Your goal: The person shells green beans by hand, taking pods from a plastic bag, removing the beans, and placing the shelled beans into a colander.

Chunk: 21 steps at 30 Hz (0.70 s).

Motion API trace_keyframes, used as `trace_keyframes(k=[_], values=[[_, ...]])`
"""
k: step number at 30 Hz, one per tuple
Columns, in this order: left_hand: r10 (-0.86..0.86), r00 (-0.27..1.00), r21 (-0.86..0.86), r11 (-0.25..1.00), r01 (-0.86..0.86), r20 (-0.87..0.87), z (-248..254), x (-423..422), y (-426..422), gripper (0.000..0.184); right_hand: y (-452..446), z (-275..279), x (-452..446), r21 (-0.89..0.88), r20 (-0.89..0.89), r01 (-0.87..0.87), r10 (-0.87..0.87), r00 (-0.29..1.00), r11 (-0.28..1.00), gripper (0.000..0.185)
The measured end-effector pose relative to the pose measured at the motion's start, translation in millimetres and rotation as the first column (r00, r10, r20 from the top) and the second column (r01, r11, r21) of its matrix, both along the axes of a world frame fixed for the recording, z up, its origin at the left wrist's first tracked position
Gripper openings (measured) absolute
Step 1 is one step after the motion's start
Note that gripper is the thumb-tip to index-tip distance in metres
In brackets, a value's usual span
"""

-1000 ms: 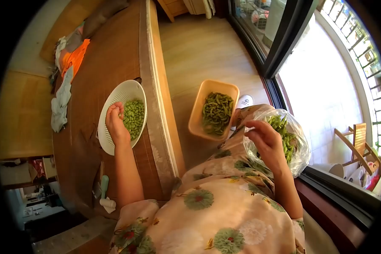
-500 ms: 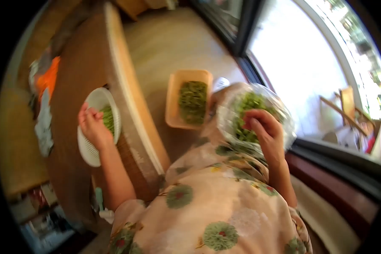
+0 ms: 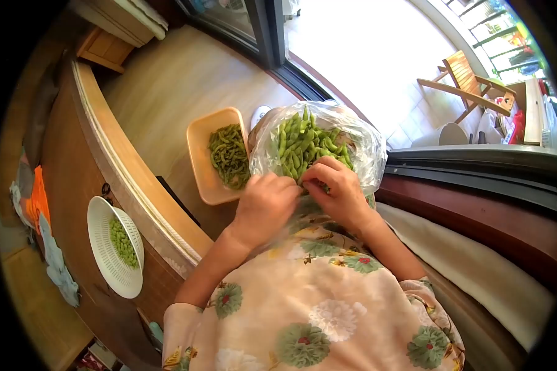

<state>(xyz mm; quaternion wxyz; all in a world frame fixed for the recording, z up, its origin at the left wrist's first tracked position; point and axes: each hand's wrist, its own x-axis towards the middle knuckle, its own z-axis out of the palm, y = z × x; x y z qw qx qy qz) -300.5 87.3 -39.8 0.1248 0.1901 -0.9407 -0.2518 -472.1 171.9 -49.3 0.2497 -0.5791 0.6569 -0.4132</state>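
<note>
My left hand (image 3: 268, 203) and my right hand (image 3: 332, 185) meet at the near edge of a clear plastic bag (image 3: 366, 143) on my lap. Green bean pods (image 3: 303, 143) fill the bag. Both hands have closed, pinching fingers, and what lies between the fingertips is too small and hidden to name. Left of the bag, an orange tub (image 3: 199, 162) holds darker pods (image 3: 229, 154). On the brown mat at the left, a white colander (image 3: 102, 256) contains shelled green beans (image 3: 123, 242).
The wooden bed edge (image 3: 127, 151) runs along my left. A dark sliding-door frame (image 3: 476, 162) is at the right, with a wooden folding chair (image 3: 466, 77) beyond it. Orange cloth (image 3: 38, 196) and light blue cloth (image 3: 57, 266) lie at far left.
My left hand has left the colander and come across beside my right hand at the bag. The view has turned to the right, so the colander and tub appear farther left.
</note>
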Motion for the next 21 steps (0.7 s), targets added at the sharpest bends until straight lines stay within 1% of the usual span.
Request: trace_keyframes(k=[2, 4, 5, 7, 9, 10, 12, 14, 16, 18, 20, 21], values=[[-0.006, 0.999, -0.066, 0.998, 0.010, 0.049, -3.4, 1.1, -0.6, 0.015, 0.5, -0.1, -2.6, -0.008, 0.028, 0.034, -0.034, 0.999, 0.999, 0.011], [0.028, 0.999, -0.077, 0.997, -0.025, 0.038, -2.7, 4.2, -2.0, 0.014, 0.5, 1.6, -5.4, -0.014, 0.067, 0.050, -0.049, 0.997, 0.999, 0.011], [0.048, 0.998, -0.082, 0.996, -0.045, 0.032, -2.1, 6.4, -3.0, 0.013, 0.3, 2.7, -6.3, -0.004, 0.114, 0.060, -0.059, 0.992, 0.998, 0.012], [0.072, 0.996, -0.043, 0.997, -0.070, 0.050, -0.8, 12.4, -5.3, 0.011, -0.4, 6.1, -7.7, 0.020, 0.208, 0.073, -0.076, 0.975, 0.997, 0.013], [0.101, 0.993, -0.004, 0.995, -0.101, 0.067, -3.1, 17.5, -5.8, 0.010, -4.1, 21.6, -11.9, 0.014, 0.247, 0.025, -0.027, 0.969, 1.000, 0.013], [0.111, 0.993, 0.013, 0.994, -0.112, 0.047, -3.8, 18.6, -5.8, 0.010, -5.8, 33.8, -14.7, 0.011, 0.267, 0.004, -0.007, 0.964, 1.000, 0.013], [0.130, 0.991, 0.049, 0.990, -0.131, 0.008, -5.5, 19.3, -4.9, 0.012, -12.8, 71.5, -18.5, -0.183, 0.215, -0.089, 0.128, 0.968, 0.979, 0.019], [0.199, 0.974, 0.023, 0.979, -0.203, 0.112, -9.9, 18.1, 0.9, 0.013, -16.5, 111.2, -20.7, -0.384, 0.076, -0.239, 0.288, 0.955, 0.892, 0.018], [0.150, 0.986, 0.063, 0.987, -0.145, -0.075, 3.0, 13.8, -6.9, 0.012, -14.5, 143.1, -15.7, -0.506, -0.092, -0.383, 0.393, 0.915, 0.773, 0.018], [0.152, 0.986, 0.051, 0.988, -0.149, -0.068, -10.7, 11.8, -7.9, 0.011, -8.7, 162.1, -8.5, -0.544, -0.213, -0.484, 0.445, 0.870, 0.685, 0.017], [0.189, 0.978, 0.048, 0.982, -0.185, -0.093, -12.8, 8.6, -3.5, 0.010, -7.1, 168.6, -0.9, -0.532, -0.275, -0.537, 0.466, 0.841, 0.655, 0.016], [0.174, 0.982, 0.076, 0.983, -0.169, -0.072, -8.6, 7.2, -5.2, 0.010, -6.2, 169.9, -0.2, -0.524, -0.294, -0.550, 0.468, 0.833, 0.650, 0.016]])
